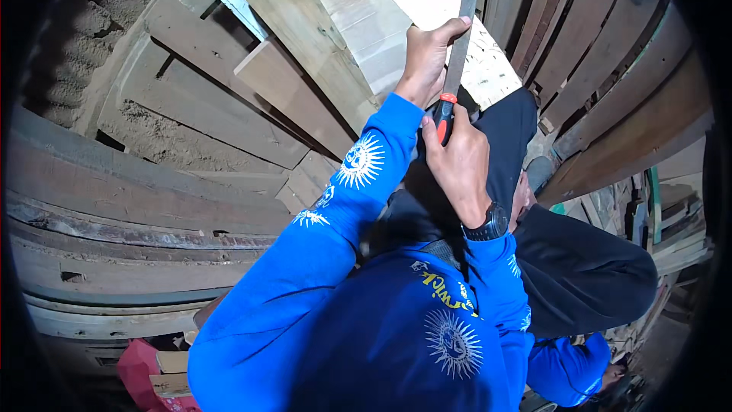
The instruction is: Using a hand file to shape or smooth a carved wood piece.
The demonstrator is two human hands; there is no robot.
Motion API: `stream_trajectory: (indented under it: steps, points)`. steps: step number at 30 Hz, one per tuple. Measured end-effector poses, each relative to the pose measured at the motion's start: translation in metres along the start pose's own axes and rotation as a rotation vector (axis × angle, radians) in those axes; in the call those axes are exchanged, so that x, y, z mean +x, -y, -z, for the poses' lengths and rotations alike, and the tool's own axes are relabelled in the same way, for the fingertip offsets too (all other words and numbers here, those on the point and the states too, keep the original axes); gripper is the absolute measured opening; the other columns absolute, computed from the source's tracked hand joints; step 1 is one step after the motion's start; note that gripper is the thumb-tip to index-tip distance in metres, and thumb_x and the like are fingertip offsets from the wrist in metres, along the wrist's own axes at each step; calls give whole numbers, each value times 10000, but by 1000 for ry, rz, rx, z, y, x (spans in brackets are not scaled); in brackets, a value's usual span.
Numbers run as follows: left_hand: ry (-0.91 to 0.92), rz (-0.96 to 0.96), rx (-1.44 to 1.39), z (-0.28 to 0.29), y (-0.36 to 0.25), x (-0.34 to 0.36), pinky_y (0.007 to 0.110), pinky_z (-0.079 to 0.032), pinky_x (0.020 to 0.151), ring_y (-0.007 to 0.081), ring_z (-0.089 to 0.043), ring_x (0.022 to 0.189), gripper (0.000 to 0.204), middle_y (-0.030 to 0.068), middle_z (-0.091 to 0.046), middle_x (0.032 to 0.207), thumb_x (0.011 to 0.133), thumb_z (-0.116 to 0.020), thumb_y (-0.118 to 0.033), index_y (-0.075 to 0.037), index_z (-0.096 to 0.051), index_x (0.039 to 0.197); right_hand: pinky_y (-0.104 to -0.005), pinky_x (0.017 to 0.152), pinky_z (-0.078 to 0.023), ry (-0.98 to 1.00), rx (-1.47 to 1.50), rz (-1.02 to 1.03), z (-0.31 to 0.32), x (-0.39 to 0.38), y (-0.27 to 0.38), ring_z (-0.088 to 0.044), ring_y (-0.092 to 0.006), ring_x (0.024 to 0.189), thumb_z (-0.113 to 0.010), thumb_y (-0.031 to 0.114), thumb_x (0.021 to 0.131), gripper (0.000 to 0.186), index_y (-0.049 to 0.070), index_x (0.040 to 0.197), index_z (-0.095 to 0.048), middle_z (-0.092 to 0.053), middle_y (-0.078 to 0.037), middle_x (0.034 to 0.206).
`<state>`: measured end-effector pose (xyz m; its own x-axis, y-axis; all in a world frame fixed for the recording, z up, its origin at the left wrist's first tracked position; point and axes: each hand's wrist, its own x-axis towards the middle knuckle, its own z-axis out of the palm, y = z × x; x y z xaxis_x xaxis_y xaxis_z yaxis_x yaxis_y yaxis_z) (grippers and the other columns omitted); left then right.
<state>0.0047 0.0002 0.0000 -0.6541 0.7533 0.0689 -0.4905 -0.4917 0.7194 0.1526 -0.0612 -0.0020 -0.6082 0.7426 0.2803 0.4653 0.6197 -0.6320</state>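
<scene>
A flat metal file [460, 53] with a black and red handle lies lengthwise over a brightly lit pale wooden board [490, 76]. My right hand [462, 154] is closed round the handle, its thumb along the side. Farther up the blade, my left hand [428, 61] grips the file with the thumb laid on its upper face. The left fingers are mostly hidden behind the blade. The board's near end is beside my dark-trousered knee [512, 118].
Wooden planks [305, 38] lie to the left, with sandy dirt [152, 133] among them. Long boards [610, 38] stand along the right. Behind me at lower right is another person's blue sleeve [568, 370]. A red cloth-like thing [137, 374] is at lower left.
</scene>
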Motion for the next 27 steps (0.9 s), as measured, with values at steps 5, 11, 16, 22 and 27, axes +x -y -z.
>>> stream_trajectory:
  steps: [5,11,16,22,27]
  points:
    - [-56,17,-37,5,8,5,311,-556,725,169,-677,767,164,103,-702,865,818,-724,-7,63,-685,961,-503,603,-520,19,-1,-18,5,1,-10,-663,-442,675,-691,277,902,331,-22,1007,-593,-664,-234,721]
    - [-48,-14,-64,7,17,8,301,-550,777,171,-695,821,174,106,-726,896,820,-738,-32,78,-721,954,-517,662,-525,50,-13,-43,16,-2,-12,-670,-438,765,-677,309,906,356,5,1080,-611,-677,-224,801]
    - [-118,16,70,14,7,9,331,-604,764,192,-672,832,163,118,-672,951,874,-705,-104,32,-681,961,-422,847,-517,-71,303,44,46,-17,3,-642,-368,1023,-602,280,966,366,27,1231,-601,-611,-194,1187]
    - [-112,23,-9,8,0,19,336,-568,776,185,-658,874,151,115,-674,933,860,-704,-30,74,-660,959,-384,713,-531,490,1802,353,119,-75,31,-658,-358,842,-467,170,955,262,-30,937,-636,-656,-244,975]
    - [-118,23,31,4,12,13,315,-527,803,169,-639,881,148,70,-665,915,848,-716,-28,51,-672,965,-344,451,-472,683,1992,442,165,-94,27,-598,-243,503,-410,145,956,389,-15,666,-612,-666,-197,681]
